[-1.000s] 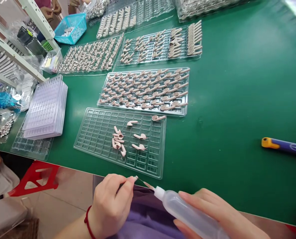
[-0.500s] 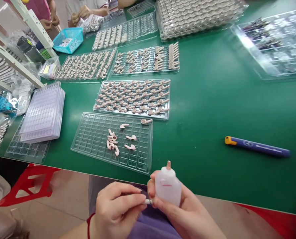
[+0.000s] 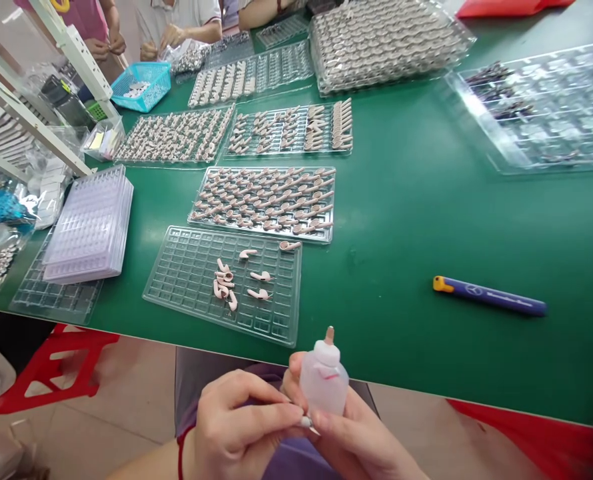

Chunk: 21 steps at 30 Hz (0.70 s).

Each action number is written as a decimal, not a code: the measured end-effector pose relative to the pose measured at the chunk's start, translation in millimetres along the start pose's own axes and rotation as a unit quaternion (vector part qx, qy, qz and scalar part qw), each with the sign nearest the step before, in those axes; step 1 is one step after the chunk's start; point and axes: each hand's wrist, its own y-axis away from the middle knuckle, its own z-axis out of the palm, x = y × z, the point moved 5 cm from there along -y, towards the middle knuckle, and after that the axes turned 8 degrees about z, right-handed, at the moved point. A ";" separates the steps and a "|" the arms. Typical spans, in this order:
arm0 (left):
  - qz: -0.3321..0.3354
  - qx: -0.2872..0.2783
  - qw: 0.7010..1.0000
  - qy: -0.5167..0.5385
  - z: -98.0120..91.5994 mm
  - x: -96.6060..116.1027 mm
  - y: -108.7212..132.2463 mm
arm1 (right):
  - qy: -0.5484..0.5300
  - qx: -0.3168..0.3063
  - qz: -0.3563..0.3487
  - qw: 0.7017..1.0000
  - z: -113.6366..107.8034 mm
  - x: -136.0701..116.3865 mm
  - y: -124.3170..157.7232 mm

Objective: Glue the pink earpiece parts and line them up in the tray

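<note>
From my remote seat, I see the left hand [image 3: 241,423] closed in a tight pinch on a small white piece [image 3: 305,421], which sits at its fingertips, low in the view, just off the near edge of the surface [image 3: 401,213]. At its 3 o'clock, the right hand [image 3: 356,433] is wrapped round a squeeze bottle [image 3: 322,387], with its thumb against the same piece. I take it the bottle is kept in the grip so that the thumb can help without putting it down, and its nozzle points up probably to avoid drips. What exactly the fingertips cover, I cannot tell. Taking the hands as the clock's centre, a clear tray [image 3: 176,267] lies near, at 11 o'clock. Loose pink earbud shells [image 3: 260,294] lie on it, some in a huddle, others apart, likely for easy reach. Beyond it, nearly at 12, a fuller tray [image 3: 332,175] carries shells in slanting rows, perhaps to keep them ordered. A purple stick [image 3: 491,295] lies alone at 2 o'clock, and a stack of trays [image 3: 89,227] stands at 10. Well away at 11 are a blue basket [image 3: 144,103] and a co-worker's hands [image 3: 107,47].
</note>
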 end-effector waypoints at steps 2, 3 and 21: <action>0.003 0.003 1.000 -0.003 0.0 0.7 0.1 | -0.004 0.005 -0.006 1.000 -0.1 0.3 0.5; 0.004 0.004 1.000 -0.005 0.0 0.8 0.0 | -0.005 0.012 -0.009 1.000 -0.2 0.4 0.9; 0.080 0.021 0.993 -0.081 -1.8 6.7 -0.6 | 0.086 0.046 -0.123 0.988 -8.5 -5.1 8.8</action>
